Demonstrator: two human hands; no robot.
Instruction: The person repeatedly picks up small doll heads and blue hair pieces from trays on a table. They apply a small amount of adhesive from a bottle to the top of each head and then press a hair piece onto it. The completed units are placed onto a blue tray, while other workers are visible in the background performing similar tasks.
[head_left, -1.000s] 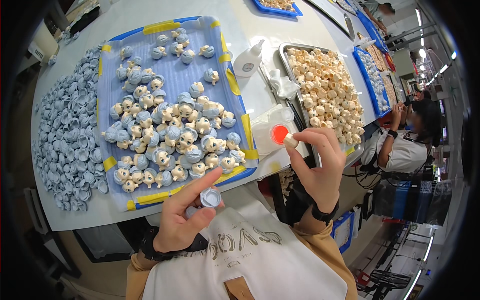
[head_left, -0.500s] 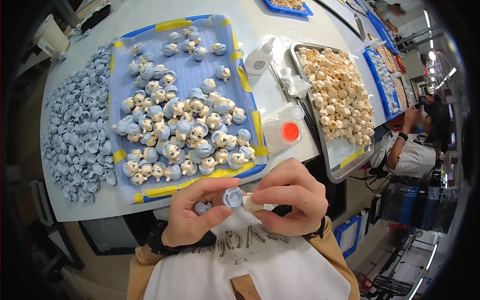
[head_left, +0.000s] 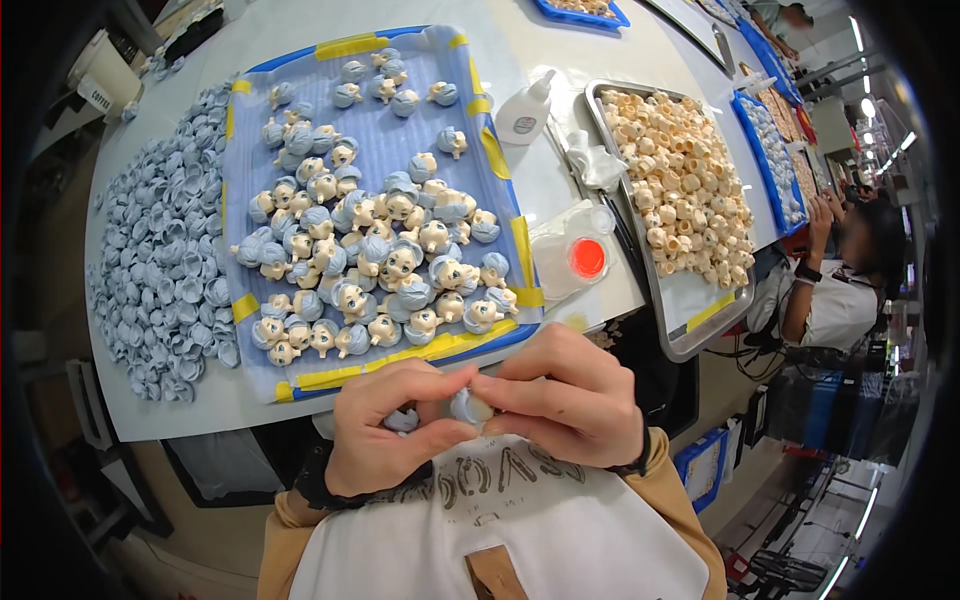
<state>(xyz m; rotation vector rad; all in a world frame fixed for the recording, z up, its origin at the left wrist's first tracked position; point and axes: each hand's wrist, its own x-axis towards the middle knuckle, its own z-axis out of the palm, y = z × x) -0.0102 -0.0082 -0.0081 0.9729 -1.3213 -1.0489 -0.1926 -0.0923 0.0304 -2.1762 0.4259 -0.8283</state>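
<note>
Close in front of my body, both hands meet over one small doll head. My left hand (head_left: 390,425) pinches its blue hair piece (head_left: 466,405) between thumb and fingers, and a second blue hair piece (head_left: 402,420) is tucked in the same palm. From the other side, the fingers of my right hand (head_left: 570,400) press the cream-coloured face piece (head_left: 482,412) against the hair piece; the fingertips mostly cover it. Beyond my hands lies a blue tray (head_left: 420,352) lined with cloth and yellow tape, holding many doll heads with blue hair (head_left: 400,262).
A heap of loose blue hair pieces (head_left: 165,250) spreads at the left. At the right stand a metal tray (head_left: 672,345) of cream face pieces, a white squeeze bottle (head_left: 524,110), a tub with red contents (head_left: 587,258) and crumpled tissue (head_left: 595,160). Another person (head_left: 840,270) sits farther right.
The face piece in my right hand has moved left, from beside the hair piece to up against it. My hands have come together and the hair piece has turned.
</note>
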